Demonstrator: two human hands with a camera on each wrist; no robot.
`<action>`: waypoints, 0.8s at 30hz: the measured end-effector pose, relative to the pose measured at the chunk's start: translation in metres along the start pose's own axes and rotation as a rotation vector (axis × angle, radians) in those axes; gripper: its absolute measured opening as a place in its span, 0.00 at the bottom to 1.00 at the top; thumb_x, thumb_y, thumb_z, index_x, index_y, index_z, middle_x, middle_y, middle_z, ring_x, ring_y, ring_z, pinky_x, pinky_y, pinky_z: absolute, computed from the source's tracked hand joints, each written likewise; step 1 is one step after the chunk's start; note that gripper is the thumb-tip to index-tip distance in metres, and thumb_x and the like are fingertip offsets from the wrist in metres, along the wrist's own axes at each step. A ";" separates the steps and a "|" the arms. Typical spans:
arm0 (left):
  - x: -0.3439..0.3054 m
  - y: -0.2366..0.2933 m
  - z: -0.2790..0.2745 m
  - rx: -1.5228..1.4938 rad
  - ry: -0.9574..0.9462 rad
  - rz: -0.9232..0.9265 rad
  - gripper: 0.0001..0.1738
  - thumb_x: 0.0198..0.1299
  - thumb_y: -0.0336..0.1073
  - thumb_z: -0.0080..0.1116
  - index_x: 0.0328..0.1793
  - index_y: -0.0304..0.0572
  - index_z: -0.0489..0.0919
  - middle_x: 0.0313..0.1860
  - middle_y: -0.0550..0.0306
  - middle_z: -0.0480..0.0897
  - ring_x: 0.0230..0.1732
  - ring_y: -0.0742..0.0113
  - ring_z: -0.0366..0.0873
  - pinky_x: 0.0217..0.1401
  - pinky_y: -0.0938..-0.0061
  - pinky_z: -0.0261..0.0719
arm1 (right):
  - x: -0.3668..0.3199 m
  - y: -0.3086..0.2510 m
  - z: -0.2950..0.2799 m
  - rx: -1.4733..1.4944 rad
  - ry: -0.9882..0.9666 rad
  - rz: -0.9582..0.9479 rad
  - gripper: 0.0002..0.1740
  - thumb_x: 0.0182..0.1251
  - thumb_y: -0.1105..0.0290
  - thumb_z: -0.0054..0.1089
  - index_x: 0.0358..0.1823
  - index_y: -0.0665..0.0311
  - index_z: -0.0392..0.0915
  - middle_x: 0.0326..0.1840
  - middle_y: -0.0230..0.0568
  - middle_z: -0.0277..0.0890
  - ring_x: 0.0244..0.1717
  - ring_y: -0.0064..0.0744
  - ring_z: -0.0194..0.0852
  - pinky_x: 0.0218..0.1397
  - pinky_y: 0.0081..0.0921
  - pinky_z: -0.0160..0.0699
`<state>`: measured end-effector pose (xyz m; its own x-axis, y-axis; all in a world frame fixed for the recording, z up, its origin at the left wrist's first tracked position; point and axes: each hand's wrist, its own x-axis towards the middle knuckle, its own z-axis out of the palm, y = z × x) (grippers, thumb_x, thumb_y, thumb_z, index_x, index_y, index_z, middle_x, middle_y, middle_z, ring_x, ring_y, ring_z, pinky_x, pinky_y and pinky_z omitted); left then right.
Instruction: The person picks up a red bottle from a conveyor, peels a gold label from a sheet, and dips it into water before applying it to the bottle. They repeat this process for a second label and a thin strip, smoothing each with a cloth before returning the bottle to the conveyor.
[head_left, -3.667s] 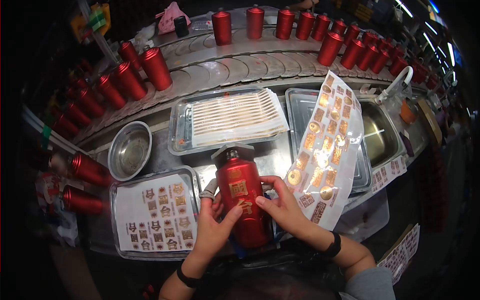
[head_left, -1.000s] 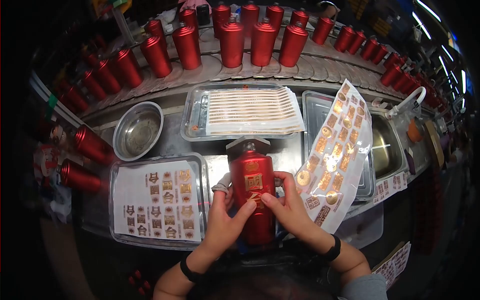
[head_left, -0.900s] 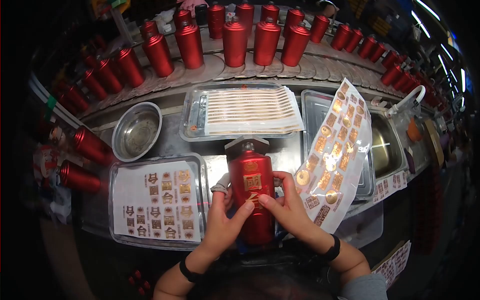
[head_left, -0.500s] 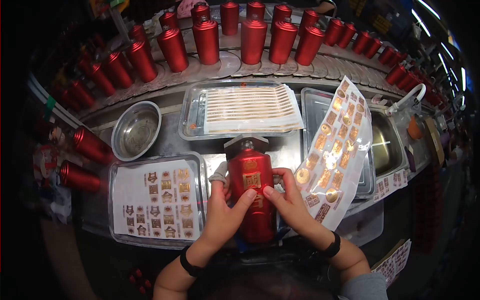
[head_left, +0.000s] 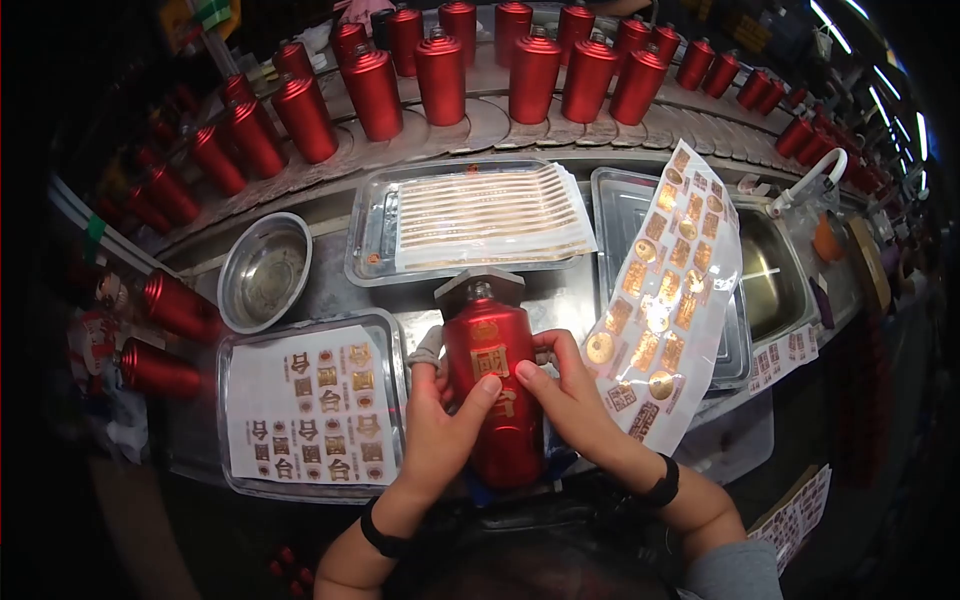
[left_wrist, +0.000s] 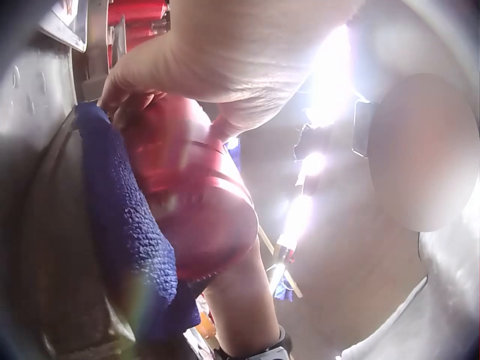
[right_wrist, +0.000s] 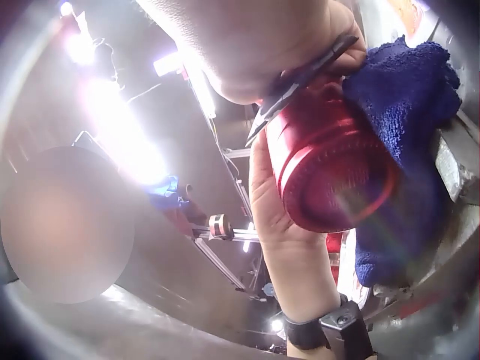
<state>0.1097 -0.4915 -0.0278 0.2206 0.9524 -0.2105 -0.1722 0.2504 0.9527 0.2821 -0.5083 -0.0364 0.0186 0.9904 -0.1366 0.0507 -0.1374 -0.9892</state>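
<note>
A red bottle [head_left: 512, 445] with gold characters [head_left: 487, 362] on its front leans neck-up against a grey angled rest [head_left: 505, 285], over a blue cloth [left_wrist: 127, 232]. My left hand [head_left: 440, 430] grips its left side, the thumb pressing between the two large characters. A pale wrap [head_left: 427, 345] covers one left finger. From the other side my right hand [head_left: 578, 405] holds the bottle, its thumb beside the upper character. In the right wrist view, a thin dark flat tool [right_wrist: 304, 86] lies at the right hand. Fingers behind the bottle are hidden in the head view.
A tray [head_left: 225, 440] of gold-character sheets lies left, below a metal bowl [head_left: 228, 285]. Another tray [head_left: 365, 265] holds striped sheets. A glossy sticker sheet [head_left: 665, 310] hangs over a right-hand tray, near a sink [head_left: 770, 285]. Red bottles line the conveyor [head_left: 470, 140] behind.
Both thumbs have slid up the bottle's front, from the lower character to just under and beside the upper one. Bottles on the conveyor have shifted rightward. The bottle stays in both hands.
</note>
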 end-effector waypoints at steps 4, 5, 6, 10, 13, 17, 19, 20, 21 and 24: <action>-0.001 0.000 -0.001 0.024 0.003 -0.006 0.44 0.65 0.33 0.65 0.79 0.32 0.51 0.64 0.40 0.74 0.63 0.61 0.77 0.64 0.70 0.78 | -0.001 0.004 -0.001 -0.052 0.020 -0.060 0.27 0.76 0.55 0.57 0.62 0.69 0.63 0.46 0.43 0.75 0.33 0.22 0.78 0.35 0.19 0.77; -0.001 0.000 -0.002 0.020 0.000 -0.015 0.44 0.65 0.33 0.65 0.79 0.32 0.52 0.65 0.40 0.73 0.63 0.61 0.76 0.65 0.70 0.77 | -0.001 0.006 -0.001 -0.060 0.024 -0.074 0.28 0.76 0.55 0.57 0.63 0.69 0.63 0.46 0.42 0.75 0.33 0.21 0.78 0.35 0.19 0.77; -0.001 0.000 -0.003 -0.008 -0.009 0.000 0.44 0.65 0.33 0.65 0.79 0.32 0.52 0.65 0.40 0.73 0.64 0.61 0.76 0.65 0.69 0.77 | -0.002 0.008 -0.003 -0.016 0.014 -0.074 0.28 0.76 0.55 0.57 0.64 0.69 0.62 0.46 0.42 0.75 0.33 0.20 0.77 0.34 0.19 0.77; -0.006 -0.007 -0.007 0.003 -0.016 0.031 0.44 0.64 0.34 0.66 0.79 0.32 0.52 0.68 0.40 0.70 0.67 0.60 0.73 0.69 0.67 0.74 | -0.016 -0.001 -0.010 0.044 -0.097 0.046 0.30 0.76 0.59 0.59 0.69 0.68 0.59 0.48 0.41 0.74 0.34 0.17 0.75 0.34 0.16 0.75; -0.008 -0.007 -0.007 0.048 -0.019 0.035 0.41 0.65 0.31 0.64 0.78 0.34 0.54 0.67 0.43 0.72 0.66 0.61 0.74 0.68 0.68 0.75 | -0.019 -0.005 -0.013 0.042 -0.148 0.068 0.32 0.74 0.61 0.61 0.70 0.68 0.58 0.49 0.40 0.73 0.34 0.14 0.74 0.33 0.14 0.73; -0.008 -0.007 -0.009 0.062 -0.024 0.084 0.40 0.66 0.30 0.63 0.79 0.35 0.54 0.66 0.45 0.73 0.65 0.63 0.75 0.68 0.68 0.75 | -0.017 -0.004 -0.016 0.030 -0.138 0.009 0.32 0.73 0.61 0.62 0.70 0.68 0.60 0.49 0.38 0.74 0.33 0.13 0.74 0.32 0.14 0.72; -0.006 -0.003 -0.010 0.009 -0.019 0.049 0.45 0.64 0.33 0.66 0.80 0.32 0.51 0.69 0.39 0.70 0.68 0.59 0.72 0.70 0.67 0.72 | -0.013 0.000 -0.019 -0.044 -0.107 0.011 0.31 0.72 0.60 0.64 0.68 0.68 0.62 0.50 0.39 0.74 0.32 0.14 0.73 0.32 0.15 0.72; -0.004 -0.001 -0.011 -0.018 -0.019 0.029 0.47 0.63 0.35 0.68 0.80 0.30 0.50 0.70 0.36 0.68 0.70 0.57 0.71 0.71 0.66 0.70 | -0.013 0.001 -0.019 -0.081 -0.089 0.014 0.31 0.71 0.59 0.64 0.67 0.68 0.64 0.50 0.39 0.74 0.32 0.14 0.72 0.32 0.16 0.71; -0.002 0.000 -0.011 -0.031 -0.015 0.024 0.47 0.63 0.35 0.67 0.80 0.30 0.50 0.70 0.35 0.68 0.70 0.57 0.71 0.71 0.66 0.70 | -0.010 -0.002 -0.017 -0.079 -0.058 0.001 0.31 0.70 0.58 0.65 0.66 0.68 0.65 0.50 0.40 0.74 0.32 0.15 0.72 0.32 0.17 0.71; 0.003 -0.003 -0.007 -0.036 -0.004 0.045 0.45 0.64 0.33 0.66 0.80 0.31 0.51 0.70 0.36 0.69 0.68 0.59 0.72 0.70 0.67 0.72 | -0.005 -0.011 -0.006 -0.118 0.028 -0.026 0.32 0.67 0.56 0.68 0.63 0.68 0.67 0.50 0.40 0.75 0.31 0.15 0.70 0.32 0.18 0.71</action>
<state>0.1039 -0.4882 -0.0328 0.2160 0.9621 -0.1666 -0.2167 0.2136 0.9526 0.2874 -0.5114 -0.0249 0.0439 0.9932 -0.1078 0.1685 -0.1137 -0.9791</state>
